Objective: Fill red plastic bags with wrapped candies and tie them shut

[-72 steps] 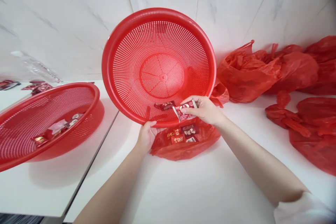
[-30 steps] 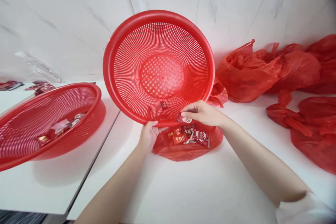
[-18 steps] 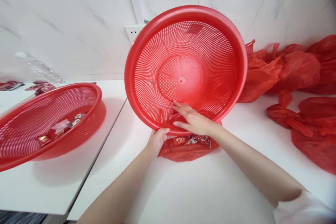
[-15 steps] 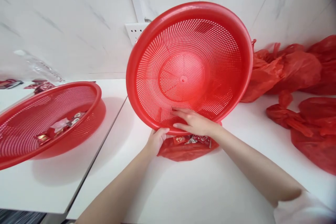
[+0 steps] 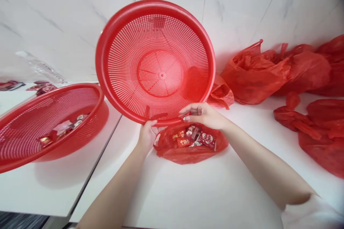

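Note:
My left hand point(image 5: 148, 136) grips the lower rim of a red perforated plastic basket point(image 5: 161, 112), thumb over the edge. The basket is tilted up, its mouth facing me, and nothing shows inside it. Between the fingertips of my right hand point(image 5: 204, 115) is a small red-wrapped candy point(image 5: 185, 117), held beside the basket's lower right rim. Just below lies an open red plastic bag point(image 5: 185, 157) on the white table. Several wrapped candies point(image 5: 208, 139) in red and dark red packets show in its mouth.
A second red basket point(image 5: 80, 143) with several wrapped items leans at the left, past a table seam. Several red plastic bags point(image 5: 255, 75) stand along the wall, and a knotted one point(image 5: 322, 128) lies at the right. A clear plastic bottle point(image 5: 44, 68) lies behind the left basket.
The basket has moved left with my left hand, uncovering more of the bag and its candies. My right hand has left the basket's inside and now pinches a small candy.

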Demonstrator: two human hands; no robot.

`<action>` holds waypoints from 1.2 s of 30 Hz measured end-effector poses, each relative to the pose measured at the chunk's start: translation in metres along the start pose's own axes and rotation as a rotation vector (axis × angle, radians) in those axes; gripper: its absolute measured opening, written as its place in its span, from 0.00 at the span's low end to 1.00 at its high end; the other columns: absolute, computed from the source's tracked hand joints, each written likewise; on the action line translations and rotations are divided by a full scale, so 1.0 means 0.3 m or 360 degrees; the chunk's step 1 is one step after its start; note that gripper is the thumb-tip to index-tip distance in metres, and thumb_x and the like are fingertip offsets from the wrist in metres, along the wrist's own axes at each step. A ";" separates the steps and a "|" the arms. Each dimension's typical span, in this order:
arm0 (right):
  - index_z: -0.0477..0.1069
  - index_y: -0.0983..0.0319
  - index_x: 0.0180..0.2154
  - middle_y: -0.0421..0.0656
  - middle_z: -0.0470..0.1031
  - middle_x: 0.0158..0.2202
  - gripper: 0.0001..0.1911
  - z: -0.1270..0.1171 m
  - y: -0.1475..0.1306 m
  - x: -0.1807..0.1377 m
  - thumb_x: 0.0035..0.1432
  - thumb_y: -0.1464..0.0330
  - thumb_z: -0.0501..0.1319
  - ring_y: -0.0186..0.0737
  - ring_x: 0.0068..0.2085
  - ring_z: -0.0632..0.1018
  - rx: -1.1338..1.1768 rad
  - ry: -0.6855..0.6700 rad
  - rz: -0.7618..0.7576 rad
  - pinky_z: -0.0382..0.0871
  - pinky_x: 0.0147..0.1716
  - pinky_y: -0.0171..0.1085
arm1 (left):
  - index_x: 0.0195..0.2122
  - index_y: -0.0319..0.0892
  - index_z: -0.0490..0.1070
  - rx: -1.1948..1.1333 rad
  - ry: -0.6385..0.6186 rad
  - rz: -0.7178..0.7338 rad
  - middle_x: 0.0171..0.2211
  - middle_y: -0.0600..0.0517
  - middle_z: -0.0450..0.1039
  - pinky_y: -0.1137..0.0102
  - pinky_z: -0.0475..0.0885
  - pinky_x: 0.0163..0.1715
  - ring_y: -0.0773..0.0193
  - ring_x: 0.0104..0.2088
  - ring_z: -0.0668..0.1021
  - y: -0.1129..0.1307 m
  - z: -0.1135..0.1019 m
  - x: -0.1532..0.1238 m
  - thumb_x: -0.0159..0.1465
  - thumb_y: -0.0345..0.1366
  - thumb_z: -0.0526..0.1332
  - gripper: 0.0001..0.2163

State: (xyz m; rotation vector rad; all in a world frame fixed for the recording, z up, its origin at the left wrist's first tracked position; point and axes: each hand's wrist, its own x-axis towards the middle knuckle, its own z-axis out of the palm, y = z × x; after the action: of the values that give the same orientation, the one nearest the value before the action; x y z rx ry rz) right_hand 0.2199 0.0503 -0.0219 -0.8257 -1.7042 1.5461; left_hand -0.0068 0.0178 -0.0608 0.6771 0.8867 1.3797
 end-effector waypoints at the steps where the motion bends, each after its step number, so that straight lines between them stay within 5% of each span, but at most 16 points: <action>1: 0.75 0.65 0.43 0.45 0.79 0.39 0.13 -0.002 -0.009 -0.005 0.53 0.71 0.64 0.35 0.38 0.79 -0.0060 -0.0049 -0.0016 0.73 0.41 0.37 | 0.42 0.37 0.72 0.0009 0.0019 0.0032 0.41 0.44 0.79 0.55 0.75 0.46 0.47 0.48 0.78 0.010 -0.009 0.008 0.51 0.33 0.60 0.16; 8: 0.77 0.63 0.38 0.44 0.80 0.41 0.09 -0.011 -0.017 -0.007 0.58 0.66 0.62 0.37 0.42 0.79 -0.0136 -0.0106 -0.0007 0.71 0.46 0.39 | 0.36 0.40 0.72 -0.0034 0.0161 0.0195 0.38 0.49 0.80 0.60 0.75 0.44 0.54 0.45 0.79 0.041 -0.051 0.046 0.52 0.32 0.59 0.10; 12: 0.69 0.64 0.31 0.45 0.79 0.30 0.12 -0.017 -0.014 0.008 0.62 0.63 0.59 0.35 0.32 0.80 -0.0053 0.0280 0.0207 0.74 0.38 0.38 | 0.34 0.41 0.72 -0.0077 0.0167 0.0212 0.35 0.51 0.80 0.62 0.76 0.43 0.58 0.39 0.80 0.042 -0.051 0.048 0.52 0.32 0.59 0.08; 15: 0.65 0.63 0.34 0.45 0.79 0.33 0.10 -0.020 -0.021 0.014 0.63 0.63 0.58 0.34 0.29 0.80 -0.0005 0.0573 0.0330 0.74 0.33 0.35 | 0.36 0.41 0.73 -0.0070 0.0122 0.0203 0.36 0.51 0.80 0.62 0.76 0.43 0.57 0.41 0.80 0.049 -0.048 0.044 0.52 0.32 0.59 0.10; 18: 0.68 0.63 0.40 0.48 0.79 0.41 0.09 -0.018 -0.028 0.013 0.63 0.63 0.58 0.36 0.34 0.81 0.0217 0.0506 0.0253 0.76 0.37 0.36 | 0.36 0.40 0.73 -0.0018 0.0045 0.0166 0.36 0.49 0.80 0.61 0.76 0.41 0.53 0.44 0.79 0.064 -0.040 0.031 0.51 0.32 0.59 0.11; 24: 0.73 0.63 0.37 0.46 0.81 0.40 0.10 -0.010 -0.052 -0.002 0.56 0.63 0.65 0.37 0.37 0.81 0.0637 0.0414 0.0106 0.77 0.43 0.39 | 0.38 0.41 0.71 -0.0021 -0.0124 0.0373 0.41 0.45 0.77 0.62 0.75 0.39 0.51 0.47 0.77 0.100 -0.026 0.008 0.58 0.42 0.58 0.11; 26: 0.74 0.63 0.38 0.46 0.81 0.40 0.10 -0.017 -0.068 -0.011 0.57 0.64 0.65 0.37 0.36 0.81 0.0677 0.0489 0.0084 0.77 0.43 0.40 | 0.40 0.42 0.69 -0.0152 0.0040 0.0481 0.44 0.45 0.75 0.64 0.74 0.40 0.55 0.46 0.76 0.123 -0.044 0.023 0.62 0.47 0.56 0.14; 29: 0.75 0.64 0.38 0.47 0.81 0.39 0.07 -0.033 -0.086 -0.021 0.58 0.66 0.64 0.38 0.36 0.82 0.0656 0.0555 0.0095 0.77 0.43 0.41 | 0.39 0.43 0.65 -0.0337 0.0753 0.0572 0.38 0.48 0.72 0.71 0.72 0.36 0.64 0.37 0.76 0.177 -0.105 0.060 0.64 0.43 0.54 0.10; 31: 0.75 0.64 0.37 0.47 0.81 0.39 0.06 -0.037 -0.089 -0.024 0.60 0.68 0.63 0.38 0.37 0.81 0.0665 0.0546 0.0101 0.76 0.46 0.42 | 0.39 0.44 0.63 -0.0408 0.1035 0.0678 0.36 0.50 0.70 0.74 0.69 0.31 0.68 0.32 0.75 0.221 -0.155 0.078 0.64 0.43 0.54 0.09; 36: 0.75 0.65 0.36 0.47 0.81 0.40 0.05 -0.012 -0.083 -0.024 0.62 0.71 0.60 0.37 0.39 0.81 0.0804 0.0533 0.0125 0.74 0.50 0.43 | 0.39 0.45 0.62 -0.0419 0.1063 0.0768 0.32 0.54 0.67 0.76 0.60 0.22 0.72 0.24 0.68 0.286 -0.231 0.085 0.65 0.43 0.51 0.09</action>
State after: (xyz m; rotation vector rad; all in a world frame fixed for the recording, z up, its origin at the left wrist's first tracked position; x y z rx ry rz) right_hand 0.2266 0.0440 0.0027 -0.8285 -0.9924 1.6780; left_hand -0.1116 0.0451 -0.0285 0.2169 1.0650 2.1814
